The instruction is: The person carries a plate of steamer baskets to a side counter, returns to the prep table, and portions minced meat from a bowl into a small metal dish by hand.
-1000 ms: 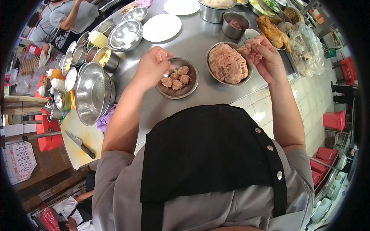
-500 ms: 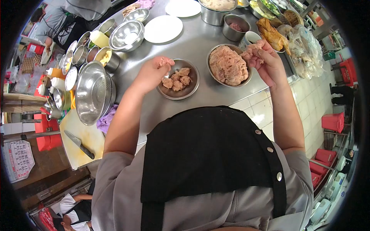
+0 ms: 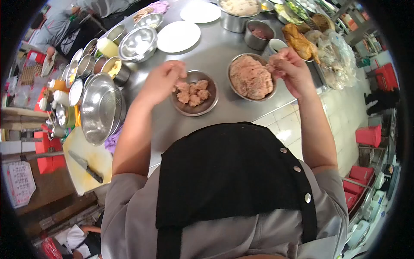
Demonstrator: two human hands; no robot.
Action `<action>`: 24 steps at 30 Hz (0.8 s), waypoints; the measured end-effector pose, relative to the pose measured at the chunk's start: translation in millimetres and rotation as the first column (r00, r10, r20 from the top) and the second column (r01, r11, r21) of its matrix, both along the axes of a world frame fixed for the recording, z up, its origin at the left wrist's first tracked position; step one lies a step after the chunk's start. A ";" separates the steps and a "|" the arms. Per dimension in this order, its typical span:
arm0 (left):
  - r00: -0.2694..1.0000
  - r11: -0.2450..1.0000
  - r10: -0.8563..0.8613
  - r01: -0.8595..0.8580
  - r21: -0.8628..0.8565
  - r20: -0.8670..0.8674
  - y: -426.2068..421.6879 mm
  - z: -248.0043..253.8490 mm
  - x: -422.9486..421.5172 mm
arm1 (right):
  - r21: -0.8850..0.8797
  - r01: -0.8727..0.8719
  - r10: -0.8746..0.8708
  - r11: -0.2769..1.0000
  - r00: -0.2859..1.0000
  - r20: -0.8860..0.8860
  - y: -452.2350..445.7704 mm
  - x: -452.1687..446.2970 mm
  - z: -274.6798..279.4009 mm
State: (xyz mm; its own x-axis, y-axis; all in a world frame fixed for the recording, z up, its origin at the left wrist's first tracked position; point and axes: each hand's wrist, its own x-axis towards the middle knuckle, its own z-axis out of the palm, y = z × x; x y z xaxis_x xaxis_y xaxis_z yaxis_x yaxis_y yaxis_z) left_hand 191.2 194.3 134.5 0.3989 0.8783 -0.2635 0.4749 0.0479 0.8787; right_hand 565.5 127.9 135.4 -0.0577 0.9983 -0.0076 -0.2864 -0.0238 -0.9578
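My left hand (image 3: 164,81) is over the left rim of a steel bowl (image 3: 209,103), its fingers pressed together around a bit of pink minced meat. Several rough meatballs (image 3: 195,92) lie in that bowl. To the right, a second steel bowl (image 3: 231,84) is heaped with minced meat (image 3: 250,77). My right hand (image 3: 293,71) is raised at this bowl's right edge, with pink minced meat between its curled fingers. A patterned cup (image 3: 273,46) stands just behind the right hand.
White plates (image 3: 178,36) lie farther back on the steel table (image 3: 215,47). Large steel bowls (image 3: 101,110) and small containers line the left side, near a knife (image 3: 86,166) on a cutting board (image 3: 73,172). Roasted poultry (image 3: 299,42) sits at the back right. Other people are at the left edges.
My left hand has dipped at the left bowl's rim, and another meat lump shows by its fingers. The view has shifted slightly. My right hand still holds meat by the heaped bowl.
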 end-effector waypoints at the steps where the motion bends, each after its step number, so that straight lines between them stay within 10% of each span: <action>1: 0.999 1.000 0.013 -0.014 0.018 0.042 1.1 2.4 -0.5 | 0.006 0.012 -0.013 1.000 0.998 0.067 1.8 1.7 -2.1; 6: 0.983 0.997 0.002 -0.016 0.076 0.181 -0.4 11.1 21.4 | 0.012 -0.042 0.027 0.999 0.815 0.579 14.8 -4.4 -3.4; 10: 0.978 0.990 -0.084 0.060 0.127 0.191 -3.9 -0.6 40.5 | 0.053 -0.196 0.035 0.979 0.421 0.907 29.3 -18.7 -0.7; 18: 0.973 0.989 -0.134 0.120 0.084 0.189 -7.4 -12.9 57.2 | -0.099 -0.336 0.020 0.937 -0.230 0.973 37.4 -68.0 -2.6; 24: 0.975 0.982 -0.152 0.130 0.137 0.164 -8.0 -10.1 48.1 | -0.117 -0.283 0.106 0.952 -0.053 0.993 52.7 -50.2 -7.0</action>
State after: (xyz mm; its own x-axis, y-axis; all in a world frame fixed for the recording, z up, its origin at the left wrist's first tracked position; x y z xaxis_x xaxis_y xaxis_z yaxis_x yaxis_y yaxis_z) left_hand 239.3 186.3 124.4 0.5511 0.8314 -0.0711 0.3090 -0.1242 0.9429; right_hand 515.3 180.6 128.4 -0.2719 0.9465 -0.1738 0.9393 0.2217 -0.2618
